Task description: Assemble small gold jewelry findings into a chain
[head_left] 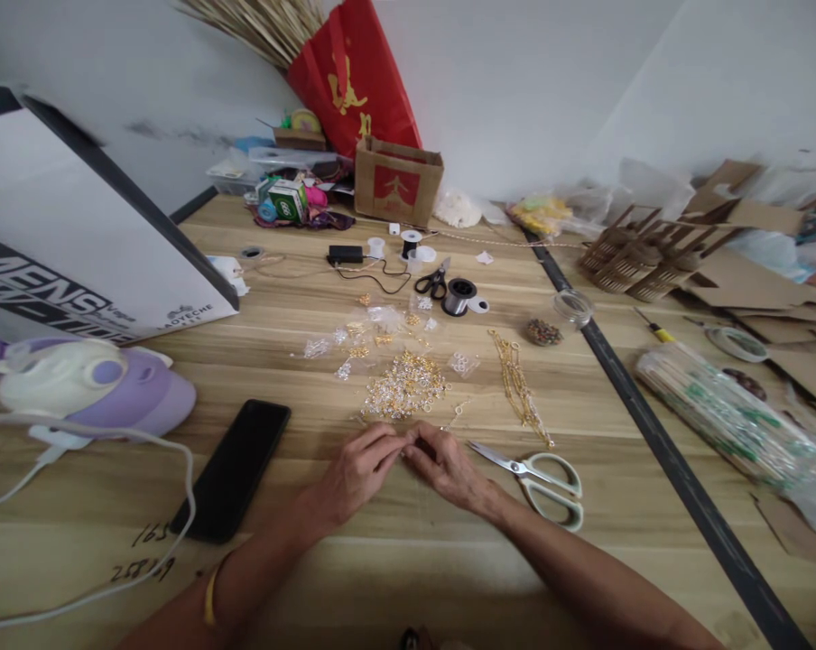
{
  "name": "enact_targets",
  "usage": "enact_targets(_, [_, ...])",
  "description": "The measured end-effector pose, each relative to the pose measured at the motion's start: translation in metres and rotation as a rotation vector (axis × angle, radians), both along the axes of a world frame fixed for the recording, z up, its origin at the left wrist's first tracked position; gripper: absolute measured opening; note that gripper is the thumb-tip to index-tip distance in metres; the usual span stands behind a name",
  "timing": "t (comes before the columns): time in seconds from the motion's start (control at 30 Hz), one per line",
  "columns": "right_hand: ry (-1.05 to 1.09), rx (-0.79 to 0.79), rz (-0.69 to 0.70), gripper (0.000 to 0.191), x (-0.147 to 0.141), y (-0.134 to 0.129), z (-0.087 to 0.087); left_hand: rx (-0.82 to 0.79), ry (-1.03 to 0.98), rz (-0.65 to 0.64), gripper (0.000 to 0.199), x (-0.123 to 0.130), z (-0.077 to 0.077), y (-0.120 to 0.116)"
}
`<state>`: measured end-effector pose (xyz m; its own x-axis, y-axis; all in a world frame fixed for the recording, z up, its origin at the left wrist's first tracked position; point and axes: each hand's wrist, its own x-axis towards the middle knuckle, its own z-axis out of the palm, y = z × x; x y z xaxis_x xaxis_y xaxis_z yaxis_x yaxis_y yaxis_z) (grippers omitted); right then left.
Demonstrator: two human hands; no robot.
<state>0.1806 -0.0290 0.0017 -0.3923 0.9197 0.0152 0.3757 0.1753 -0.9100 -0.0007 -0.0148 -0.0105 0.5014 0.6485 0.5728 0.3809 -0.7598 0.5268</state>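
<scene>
My left hand (pixel 358 469) and my right hand (pixel 445 465) meet at the fingertips, low over the wooden table. Both are closed in a pinch, and whatever lies between the fingers is too small to name. Just beyond them spreads a pile of gold and clear beads (pixel 406 384). A short gold chain piece (pixel 457 413) lies by my right hand. To its right are white-handled scissors (pixel 550 487), blades partly apart, and long gold chains (pixel 514 379). Small bags of findings (pixel 381 316) lie behind the pile.
A black phone (pixel 236 469) and a purple-white device (pixel 110 384) with a white cable are on the left. Farther back are black scissors (pixel 433 282), a wire spool (pixel 459 296) and a paper bag (pixel 398 181). On the right lies a bag of sticks (pixel 726 415).
</scene>
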Motion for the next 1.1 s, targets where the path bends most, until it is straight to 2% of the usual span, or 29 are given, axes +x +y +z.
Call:
enact_targets(0.17, [0.009,-0.017,-0.002,0.016,-0.001,0.001,0.002,0.049,0.113,0.004,0.017,-0.003,0.002,-0.001])
enact_targets(0.43, [-0.037,0.038,0.027,0.015,0.000,0.000,0.001,0.132,0.317,-0.025,0.018,-0.008,0.008,-0.005])
enact_targets(0.77, [-0.067,0.049,0.047,0.012,0.001,0.000,0.001,0.006,0.106,-0.003,0.013,-0.002,0.001,-0.001])
enact_targets(0.87, [-0.076,0.057,0.039,0.013,0.001,0.001,0.001,0.035,0.131,-0.027,0.023,-0.006,-0.003,-0.001])
enact_targets(0.97, [-0.068,0.050,0.043,0.015,0.002,0.002,0.003,0.109,0.239,-0.063,0.035,-0.010,-0.004,-0.001])
enact_targets(1.1, [-0.062,0.012,0.056,0.016,0.002,0.003,0.006,0.201,0.331,-0.075,0.039,-0.014,0.001,-0.001])
